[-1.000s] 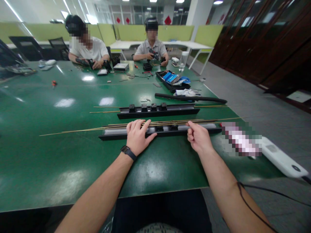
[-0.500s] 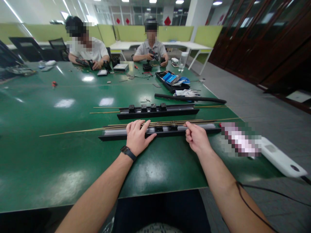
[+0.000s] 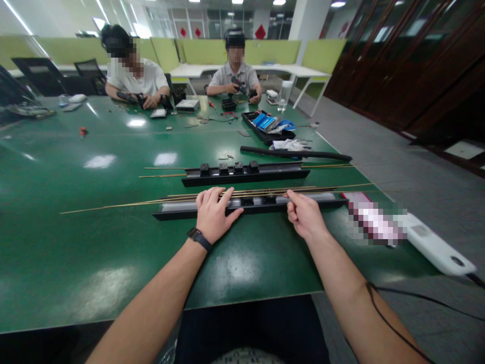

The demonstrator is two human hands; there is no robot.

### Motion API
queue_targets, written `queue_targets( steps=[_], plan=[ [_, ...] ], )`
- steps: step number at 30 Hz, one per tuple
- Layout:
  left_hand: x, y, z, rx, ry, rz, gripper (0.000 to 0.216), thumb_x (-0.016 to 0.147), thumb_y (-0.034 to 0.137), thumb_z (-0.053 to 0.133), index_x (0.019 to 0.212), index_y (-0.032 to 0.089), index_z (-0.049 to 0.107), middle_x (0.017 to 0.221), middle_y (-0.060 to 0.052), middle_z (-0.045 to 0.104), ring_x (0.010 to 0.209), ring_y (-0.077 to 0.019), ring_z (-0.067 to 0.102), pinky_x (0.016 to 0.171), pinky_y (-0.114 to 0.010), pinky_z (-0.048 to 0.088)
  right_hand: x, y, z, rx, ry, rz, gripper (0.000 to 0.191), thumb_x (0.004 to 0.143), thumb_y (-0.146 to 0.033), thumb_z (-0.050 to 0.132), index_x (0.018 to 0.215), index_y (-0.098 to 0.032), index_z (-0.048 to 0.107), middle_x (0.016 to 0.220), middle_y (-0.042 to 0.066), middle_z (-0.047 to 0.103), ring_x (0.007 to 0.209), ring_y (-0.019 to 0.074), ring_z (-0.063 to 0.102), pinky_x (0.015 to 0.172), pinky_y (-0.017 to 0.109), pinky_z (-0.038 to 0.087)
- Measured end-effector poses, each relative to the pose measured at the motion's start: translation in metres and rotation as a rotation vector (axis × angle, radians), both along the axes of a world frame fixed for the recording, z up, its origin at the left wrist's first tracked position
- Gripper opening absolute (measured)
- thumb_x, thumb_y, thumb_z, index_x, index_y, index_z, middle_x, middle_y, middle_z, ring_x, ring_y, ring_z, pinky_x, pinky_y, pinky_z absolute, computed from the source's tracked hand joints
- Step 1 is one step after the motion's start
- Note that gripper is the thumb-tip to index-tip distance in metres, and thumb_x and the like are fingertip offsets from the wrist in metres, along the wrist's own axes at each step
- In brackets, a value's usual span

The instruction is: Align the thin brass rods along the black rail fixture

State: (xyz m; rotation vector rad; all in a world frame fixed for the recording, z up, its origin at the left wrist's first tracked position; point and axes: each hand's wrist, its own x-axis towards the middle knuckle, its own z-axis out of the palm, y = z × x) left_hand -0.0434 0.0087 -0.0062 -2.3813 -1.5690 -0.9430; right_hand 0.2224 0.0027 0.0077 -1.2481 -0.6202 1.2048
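A long black rail (image 3: 178, 211) lies across the green table (image 3: 76, 242) in front of me, with several thin brass rods (image 3: 125, 203) running along its top. My left hand (image 3: 214, 212) rests flat on the rail, fingers stretched out over the rods. My right hand (image 3: 305, 215) is closed in a pinch on one brass rod near the rail's right part. A second black rail (image 3: 265, 174) with small black blocks on it lies parallel, just behind.
A white power strip (image 3: 435, 247) lies at the table's right edge. Farther back are a black strip (image 3: 295, 152), white gloves (image 3: 290, 144) and a black tray (image 3: 265, 126) of parts. Two other people sit working at the far side.
My right hand has slid a little to the left along the brass rod. My left hand has stayed put on the rail.
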Motion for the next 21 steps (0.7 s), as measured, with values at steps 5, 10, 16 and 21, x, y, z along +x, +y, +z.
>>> queue_targets(
  steps=[5,10,16,21],
  plan=[
    [-0.0004,0.0006,-0.0010,0.008,0.000,0.000,0.057,0.090,0.056,0.067,0.137,0.025,0.061,0.132,-0.013,0.064,0.127,-0.0323,0.054,0.111,-0.050,0.032,0.0039,0.0023,-0.0005,0.002,0.016,-0.080,0.028,0.080,-0.039,0.081,0.081,-0.017,0.063,0.045,-0.006,0.050,0.029,0.0044,0.033,0.028,0.014,0.019],
    [-0.0005,0.0002,-0.0007,0.013,0.008,0.003,0.057,0.090,0.057,0.066,0.137,0.025,0.061,0.132,-0.012,0.065,0.126,-0.0318,0.054,0.110,-0.050,0.032,0.0003,0.0005,-0.0001,-0.004,0.002,-0.001,0.032,0.078,-0.042,0.083,0.085,-0.016,0.066,0.047,-0.005,0.054,0.029,0.0044,0.035,0.028,0.014,0.019],
    [0.0000,-0.0002,0.0001,0.006,0.001,0.004,0.056,0.091,0.056,0.066,0.137,0.026,0.061,0.133,-0.013,0.064,0.127,-0.0317,0.054,0.112,-0.049,0.031,-0.0003,0.0003,-0.0010,-0.006,0.002,0.016,0.030,0.078,-0.040,0.084,0.084,-0.015,0.067,0.047,-0.005,0.052,0.029,0.0040,0.035,0.028,0.014,0.019],
    [0.0000,-0.0005,0.0011,0.002,-0.001,-0.002,0.056,0.090,0.056,0.066,0.137,0.026,0.061,0.132,-0.013,0.065,0.127,-0.0323,0.054,0.111,-0.050,0.032,0.0016,0.0002,0.0031,-0.006,0.009,-0.077,0.028,0.079,-0.039,0.081,0.080,-0.017,0.063,0.045,-0.006,0.050,0.029,0.0044,0.034,0.027,0.014,0.020]
  ],
)
